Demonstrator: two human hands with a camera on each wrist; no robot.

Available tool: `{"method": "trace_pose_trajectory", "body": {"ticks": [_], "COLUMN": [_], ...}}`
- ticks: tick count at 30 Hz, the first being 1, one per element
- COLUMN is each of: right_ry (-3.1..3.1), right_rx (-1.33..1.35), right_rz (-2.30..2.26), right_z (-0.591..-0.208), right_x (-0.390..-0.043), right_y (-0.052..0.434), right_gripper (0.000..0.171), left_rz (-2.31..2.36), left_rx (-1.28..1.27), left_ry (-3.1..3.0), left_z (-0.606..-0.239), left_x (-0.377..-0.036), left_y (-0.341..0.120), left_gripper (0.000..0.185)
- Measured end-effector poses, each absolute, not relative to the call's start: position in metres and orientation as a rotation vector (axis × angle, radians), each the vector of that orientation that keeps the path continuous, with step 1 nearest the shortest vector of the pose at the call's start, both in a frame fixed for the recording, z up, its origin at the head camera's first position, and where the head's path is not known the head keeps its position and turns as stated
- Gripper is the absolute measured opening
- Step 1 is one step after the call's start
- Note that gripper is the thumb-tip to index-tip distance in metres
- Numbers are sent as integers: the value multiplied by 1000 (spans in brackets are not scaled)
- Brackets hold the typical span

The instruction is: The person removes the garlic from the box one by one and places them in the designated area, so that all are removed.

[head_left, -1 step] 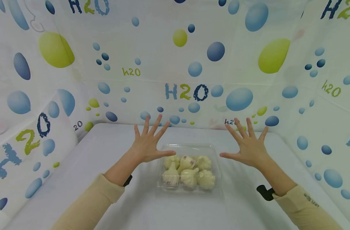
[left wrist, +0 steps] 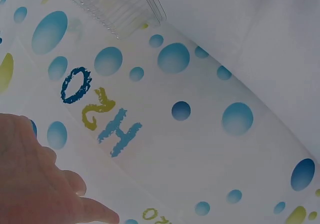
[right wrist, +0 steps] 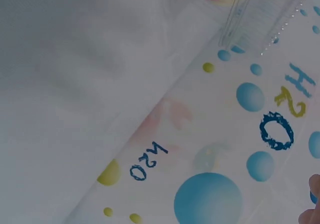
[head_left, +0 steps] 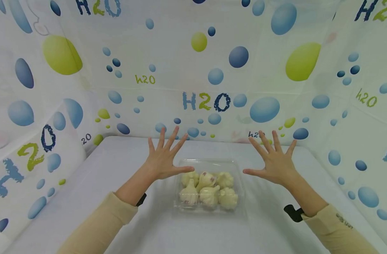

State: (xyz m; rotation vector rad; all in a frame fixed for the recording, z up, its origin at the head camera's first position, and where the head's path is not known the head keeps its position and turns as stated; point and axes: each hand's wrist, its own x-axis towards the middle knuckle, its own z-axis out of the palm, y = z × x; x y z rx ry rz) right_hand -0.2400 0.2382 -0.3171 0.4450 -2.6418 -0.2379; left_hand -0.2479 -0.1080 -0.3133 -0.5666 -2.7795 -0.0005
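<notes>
Clear plastic container (head_left: 209, 212) mid-table between the hands, six pale garlic bulbs (head_left: 209, 196) visible in it. Left hand (head_left: 163, 160): spread wide, holding nothing; thumb overlaps container's far left corner in head view, contact unclear. Right hand (head_left: 276, 164): also fully splayed, nothing held, just right of container. Black straps (head_left: 293, 213) at both wrists, beige sleeves (head_left: 98, 225). White table (head_left: 209, 234), soft shadows; bubble-print H2O backdrop (head_left: 222, 63) on three sides. Wrist views crop container at top edge; right one catches only fingertips. Lid hard to make out.
</notes>
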Motion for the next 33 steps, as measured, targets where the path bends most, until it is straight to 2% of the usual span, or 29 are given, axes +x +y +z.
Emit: {"method": "trace_pose_trajectory", "body": {"ticks": [20, 33], "right_ry": [-2588, -2567], "right_rx": [447, 455], "right_rz": [-143, -107], "right_z": [-311, -317], "right_x": [-234, -230], "right_y": [242, 244], "right_gripper": [98, 100], "left_rz": [-122, -206], "left_rx": [-541, -521], "left_ry": [-2760, -2746], "left_z": [-309, -319], "left_x": [-242, -235], "left_y": [-127, -141], "left_gripper": [95, 96]}}
